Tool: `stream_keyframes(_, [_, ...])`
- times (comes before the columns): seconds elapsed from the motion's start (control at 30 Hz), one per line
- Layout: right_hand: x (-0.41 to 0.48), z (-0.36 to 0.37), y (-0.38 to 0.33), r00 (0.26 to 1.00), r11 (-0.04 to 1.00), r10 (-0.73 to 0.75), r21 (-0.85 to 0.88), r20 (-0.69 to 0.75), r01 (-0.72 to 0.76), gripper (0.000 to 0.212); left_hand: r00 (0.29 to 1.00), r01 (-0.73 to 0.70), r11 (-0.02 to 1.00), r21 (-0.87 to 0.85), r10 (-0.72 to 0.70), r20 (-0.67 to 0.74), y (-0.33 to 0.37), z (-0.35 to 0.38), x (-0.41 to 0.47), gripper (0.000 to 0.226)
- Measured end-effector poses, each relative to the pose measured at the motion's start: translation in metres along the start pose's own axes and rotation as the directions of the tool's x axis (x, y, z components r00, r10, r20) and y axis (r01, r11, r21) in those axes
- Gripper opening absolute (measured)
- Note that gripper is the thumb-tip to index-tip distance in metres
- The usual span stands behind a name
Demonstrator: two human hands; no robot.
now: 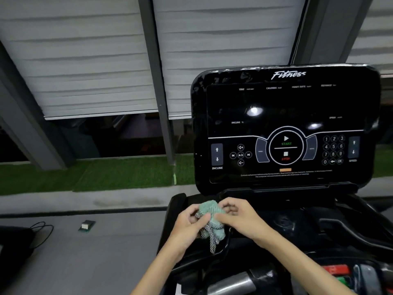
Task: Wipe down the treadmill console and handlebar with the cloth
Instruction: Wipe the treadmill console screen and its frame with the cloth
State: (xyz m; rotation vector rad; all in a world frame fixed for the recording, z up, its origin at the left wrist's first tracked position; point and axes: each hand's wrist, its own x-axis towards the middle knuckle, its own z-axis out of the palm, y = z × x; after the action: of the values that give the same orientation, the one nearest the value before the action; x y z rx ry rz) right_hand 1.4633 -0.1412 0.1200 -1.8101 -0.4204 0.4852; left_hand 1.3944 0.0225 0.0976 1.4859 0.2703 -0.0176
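Both hands are in front of me, low in the view, and they meet on the cloth (210,222), a bunched pale-green rag with a black-and-white checked edge. I see the left hand (189,225) curled around the cloth's left side, fingers folded in and gripping it. The right hand (238,218) comes in from the other side, thumb and fingertips pinched onto the upper green part. A checked strip dangles free beneath the two hands. The cloth sits in the air just below the console (285,126), apart from the screen, over the dark tray at the console's foot. That console stands upright and tilted back, black and glossy, with "Fitness" across the top, START and STOP in the round centre dial, incline arrows at left, a number pad at right. Two bright light reflections show on the glass. Down at the bottom edge a grey metal handlebar (231,284) pokes in; I think a red and a green tab (338,273) sit to its right, though it's blurry there. Out left on the grey floor lies a small green-edged block (86,226), near a black cable (42,231).
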Motion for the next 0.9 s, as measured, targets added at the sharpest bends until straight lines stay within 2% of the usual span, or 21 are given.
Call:
stream_keyframes(0.13, [-0.01,-0.014,0.003,0.98,0.982,0.104,0.139,0.171,-0.128,0.022,0.999,-0.041,0.997,0.061,0.042,-0.017,-0.006,0.018,0.001,0.022])
stream_keyframes(0.2, [-0.012,-0.019,0.007,0.963,0.977,0.133,0.134,0.234,-0.167,0.025,0.997,-0.037,0.994,0.1,0.043,-0.059,-0.011,0.025,0.0,0.021])
stream_keyframes(0.33, [-0.008,-0.018,0.022,0.962,0.985,0.135,0.076,0.237,-0.157,0.023,0.969,0.02,0.98,0.196,0.029,-0.246,-0.026,0.026,-0.005,0.02])
stream_keyframes(0.4, [-0.009,-0.01,0.027,0.967,0.988,0.142,0.031,0.213,-0.152,0.02,0.965,0.062,0.964,0.257,0.007,-0.26,-0.033,0.023,-0.01,0.017])
stream_keyframes(0.47, [-0.01,-0.001,0.029,0.962,0.986,0.162,0.008,0.221,-0.168,0.017,0.976,0.069,0.975,0.213,-0.022,-0.216,-0.038,0.02,-0.015,0.017])
stream_keyframes(0.6, [-0.001,0.014,0.026,0.937,0.976,0.21,-0.002,0.28,-0.218,0.02,0.963,0.108,0.993,-0.047,-0.117,-0.241,-0.041,0.001,-0.01,0.02])
stream_keyframes(0.7, [0.006,0.019,0.02,0.948,0.973,0.224,-0.099,0.227,-0.206,0.02,0.939,0.095,0.994,-0.046,-0.105,-0.327,-0.043,-0.025,0.007,0.019])
stream_keyframes(0.8, [0.013,0.025,0.012,0.993,0.982,0.071,-0.182,0.096,-0.053,0.011,0.919,0.111,0.993,0.051,-0.083,-0.386,-0.045,-0.06,0.033,0.018])
stream_keyframes(0.87, [0.016,0.031,-0.002,0.986,0.944,-0.162,-0.294,-0.027,0.147,0.013,0.924,0.163,0.981,0.11,-0.113,-0.366,-0.049,-0.086,0.053,0.018])
stream_keyframes(0.9, [0.019,0.035,-0.013,0.943,0.877,-0.322,-0.401,-0.086,0.263,0.015,0.927,0.189,0.969,0.158,-0.123,-0.356,-0.053,-0.096,0.064,0.02])
